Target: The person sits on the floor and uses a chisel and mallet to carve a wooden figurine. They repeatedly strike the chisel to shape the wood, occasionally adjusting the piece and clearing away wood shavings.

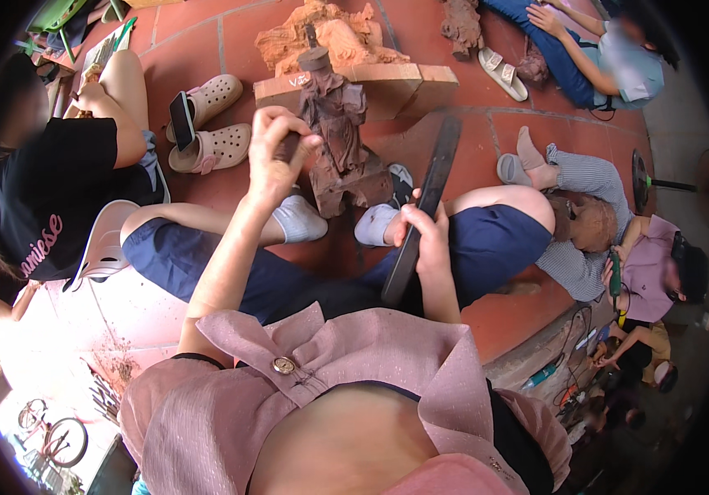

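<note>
A dark chisel (pixel 288 147) is gripped in the closed left hand (pixel 276 157), its tip set against the wooden statue (pixel 336 136), which is braced upright between the socked feet. A long flat mallet (pixel 425 206) is clasped in the right hand (pixel 425 239), raised clear as if for striking.

Rough matt wooden figure (pixel 336 136), smooth dark wooden mallet (pixel 425 206), matt terracotta floor tiles (pixel 198 49)

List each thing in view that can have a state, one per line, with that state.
Left hand: fingers closed around a tool handle at the carving.
Right hand: fingers gripping the dark flat stick.
Dark flat stick: held raised, slanted upward.
Wooden figure carving: upright on the tiled floor, between the socked feet.
Phone: lying on the beige clogs.
Beige clogs: off, unworn.
</note>
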`<control>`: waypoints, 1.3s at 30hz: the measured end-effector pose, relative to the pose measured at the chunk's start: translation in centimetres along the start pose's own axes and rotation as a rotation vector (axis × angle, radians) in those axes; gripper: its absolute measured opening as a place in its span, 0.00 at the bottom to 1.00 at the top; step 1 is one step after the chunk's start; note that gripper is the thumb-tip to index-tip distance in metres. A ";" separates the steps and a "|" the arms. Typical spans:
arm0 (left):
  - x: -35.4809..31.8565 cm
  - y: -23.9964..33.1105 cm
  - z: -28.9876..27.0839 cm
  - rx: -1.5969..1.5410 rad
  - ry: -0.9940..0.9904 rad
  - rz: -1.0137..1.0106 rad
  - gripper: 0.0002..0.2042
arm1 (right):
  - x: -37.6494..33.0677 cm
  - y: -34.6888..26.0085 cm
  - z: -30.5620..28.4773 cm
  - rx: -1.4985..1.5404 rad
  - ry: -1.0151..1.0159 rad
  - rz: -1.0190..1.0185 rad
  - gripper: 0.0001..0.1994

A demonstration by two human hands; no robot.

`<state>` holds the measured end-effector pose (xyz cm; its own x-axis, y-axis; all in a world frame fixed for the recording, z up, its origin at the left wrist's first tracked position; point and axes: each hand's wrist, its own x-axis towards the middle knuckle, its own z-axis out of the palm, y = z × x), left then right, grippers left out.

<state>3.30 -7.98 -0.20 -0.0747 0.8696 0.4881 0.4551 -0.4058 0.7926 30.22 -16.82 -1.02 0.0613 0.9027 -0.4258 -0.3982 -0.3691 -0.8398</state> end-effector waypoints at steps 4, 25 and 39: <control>-0.9 0.1 -2.3 -0.449 0.150 -0.535 0.14 | 0.4 0.3 -1.4 0.131 0.006 0.011 0.19; 2.8 2.1 0.1 0.050 -0.117 -0.058 0.12 | 0.8 1.2 -1.6 0.270 -0.010 0.115 0.22; 10.5 0.1 -2.2 -0.213 -0.177 -0.093 0.15 | 0.0 -3.8 0.4 0.257 -0.375 0.113 0.35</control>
<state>0.64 0.47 5.83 0.0574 0.9340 0.3526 0.2560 -0.3552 0.8990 31.35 -15.33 2.29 -0.3118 0.8949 -0.3193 -0.5998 -0.4460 -0.6643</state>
